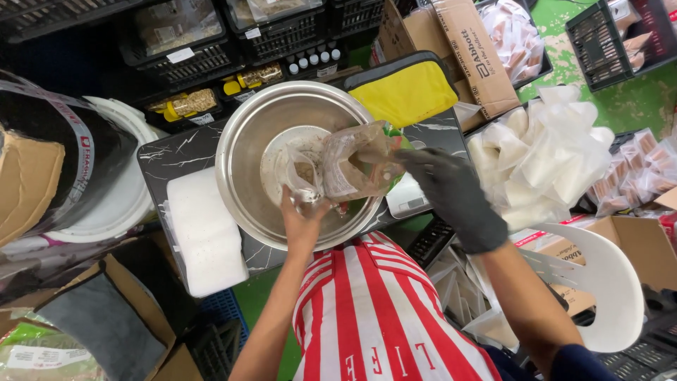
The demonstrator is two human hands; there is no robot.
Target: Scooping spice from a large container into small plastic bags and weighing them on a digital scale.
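Note:
A wide steel bowl [250,134] rests on a small black marbled table [180,152] in front of me. Over the bowl, my bare left hand [305,222] pinches a small clear plastic pouch [302,173] with a little brown material inside. My right hand [451,197], in a black glove, grips a larger clear bag [356,162] of brownish grainy contents, tilted toward the small pouch. The two bags touch above the bowl's middle.
A white foam block [204,236] lies on the table's left. A yellow and black pouch [409,92] sits behind the bowl. A heap of empty white pouches [543,159] is at right, by a white chair [606,275]. Black crates [183,42] and cardboard boxes [465,49] surround me.

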